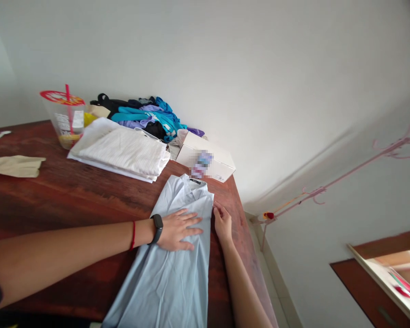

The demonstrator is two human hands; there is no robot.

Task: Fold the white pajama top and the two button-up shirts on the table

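A light blue collared shirt [177, 282] lies lengthwise on the dark red wooden table [89, 196], its sides folded in to a long narrow shape. Its collar points away from me, and the lower end runs out of the frame. Across the chest part, my left hand [179, 230] rests flat with the fingers spread. My right hand [222, 221] is at the shirt's right edge just below the shoulder, its thumb and fingertips pinched together on the fabric there.
Beyond the collar stands a white box [208, 157]. Left of it are folded white clothes [123, 148], a pile of blue and black clothes [150, 116] and a plastic cup [64, 120] with a straw. A pink coat rack [323, 189] leans at the right, past the table edge.
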